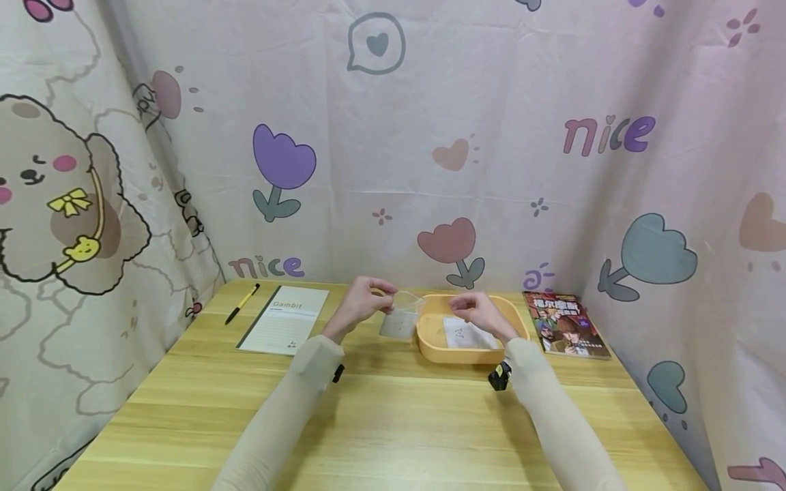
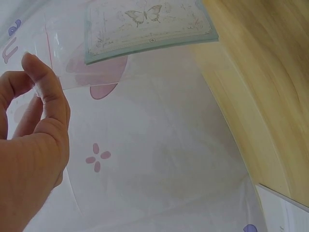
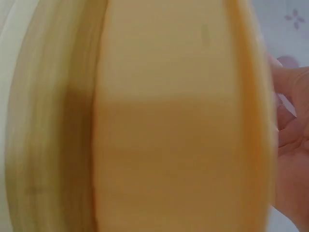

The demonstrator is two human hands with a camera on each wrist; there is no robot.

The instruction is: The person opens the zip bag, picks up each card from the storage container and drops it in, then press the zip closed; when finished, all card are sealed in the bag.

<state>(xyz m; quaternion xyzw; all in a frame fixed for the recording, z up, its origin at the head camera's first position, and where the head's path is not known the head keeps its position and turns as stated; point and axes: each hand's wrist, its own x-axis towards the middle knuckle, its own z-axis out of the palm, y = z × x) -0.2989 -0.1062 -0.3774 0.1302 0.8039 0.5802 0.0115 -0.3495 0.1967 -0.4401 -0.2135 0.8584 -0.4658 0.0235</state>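
My left hand (image 1: 366, 303) pinches the edge of a clear plastic bag (image 1: 408, 300) between thumb and fingers. Inside the bag, in the left wrist view, lies a flat pack of paper (image 2: 152, 24) with a butterfly print and pale green edges. Over the yellow-orange basket (image 1: 462, 354), my right hand (image 1: 482, 312) has loosely bent fingers, and I see nothing between them. A white item with dark marks (image 1: 467, 334) lies in the basket. The basket's wall hides part of the right hand in the right wrist view, which is blurred.
A Gambit notebook (image 1: 285, 320) lies at the left of the wooden table (image 1: 417, 423), with a yellow and black pen (image 1: 242, 304) beside it. To the right of the basket is a colourful comic-style book (image 1: 565, 324). Patterned curtains (image 1: 393, 170) hang behind and at both sides.
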